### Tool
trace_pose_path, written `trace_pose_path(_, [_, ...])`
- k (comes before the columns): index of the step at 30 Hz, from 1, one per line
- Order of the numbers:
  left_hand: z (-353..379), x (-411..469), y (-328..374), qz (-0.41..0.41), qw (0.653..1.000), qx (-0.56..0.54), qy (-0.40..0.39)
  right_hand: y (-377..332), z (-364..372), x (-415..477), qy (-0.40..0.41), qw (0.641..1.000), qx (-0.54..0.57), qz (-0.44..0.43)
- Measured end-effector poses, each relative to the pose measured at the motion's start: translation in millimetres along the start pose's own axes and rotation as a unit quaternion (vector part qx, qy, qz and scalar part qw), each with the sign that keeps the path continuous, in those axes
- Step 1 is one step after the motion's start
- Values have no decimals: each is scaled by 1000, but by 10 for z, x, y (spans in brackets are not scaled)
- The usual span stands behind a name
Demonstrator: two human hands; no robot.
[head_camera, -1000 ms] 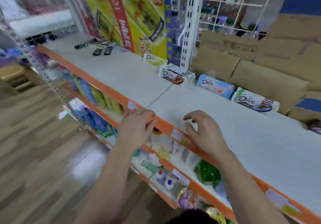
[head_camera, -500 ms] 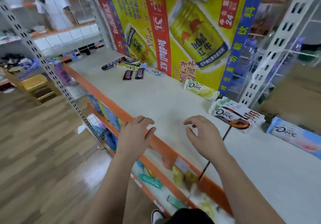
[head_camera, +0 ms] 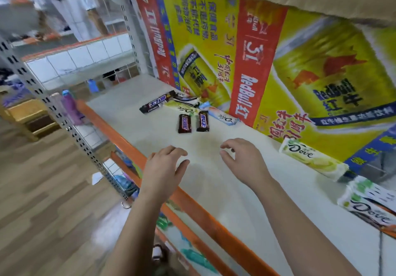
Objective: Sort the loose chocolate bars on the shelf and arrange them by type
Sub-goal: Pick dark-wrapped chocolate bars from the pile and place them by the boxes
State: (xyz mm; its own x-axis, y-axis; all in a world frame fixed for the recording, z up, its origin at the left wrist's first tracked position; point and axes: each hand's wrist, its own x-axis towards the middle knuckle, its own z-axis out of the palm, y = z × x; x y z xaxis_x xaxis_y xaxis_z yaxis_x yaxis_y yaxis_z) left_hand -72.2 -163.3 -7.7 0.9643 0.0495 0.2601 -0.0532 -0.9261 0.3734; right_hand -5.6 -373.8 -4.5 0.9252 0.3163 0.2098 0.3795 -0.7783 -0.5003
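Head view, looking down along a white shelf [head_camera: 235, 215] with an orange front lip [head_camera: 205, 215].

Left hand [head_camera: 165, 168]: over the front lip, palm down, fingers [head_camera: 177, 150] loosely curled and released, grasping nothing.

Right hand [head_camera: 244, 162]: further in over the shelf board, fingers [head_camera: 229, 145] curled loosely with the thumb apart from them, also grasping nothing. Whether either hand touches the board cannot be told.

Chocolate bars:
- Two small Snickers bars [head_camera: 184, 123] lie side by side beyond both sets of fingertips, apart from them, nearest of the loose group.
- Behind those, a long Snickers bar [head_camera: 157, 103] lies at a slant. A green Dove bar [head_camera: 183, 109] is just beside it, and a blue Dove bar [head_camera: 222, 118] sits against the back wall.
- One more dark-and-white wrapper [head_camera: 186, 99] at the rear (brand not readable).
- To the right of the right hand, well apart, a second green Dove bar [head_camera: 310, 158] lies along the back.
- At the far right edge, a stack of Dove bars [head_camera: 368, 203], partly cut off.

A yellow Red Bull poster [head_camera: 321, 78] covers the back wall.
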Motion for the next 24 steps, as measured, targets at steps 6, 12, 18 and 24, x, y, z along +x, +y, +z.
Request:
trace_pose_path(6, [-76, 726, -670, 67, 997, -1, -36, -379, 445, 875, 21, 994, -59, 94])
trace_pose_path(12, [-106, 1322, -1156, 123, 989, -14, -85, -566, 756, 1346, 62, 967, -102, 227])
trace_pose_path(18, [54, 1656, -1209, 184, 972, -27, -141, -603, 830, 1337, 55, 948, -63, 307])
trace_pose_path(24, [195, 1837, -935, 178, 972, 26, -149, -641, 685, 1095, 85, 935, -4, 344])
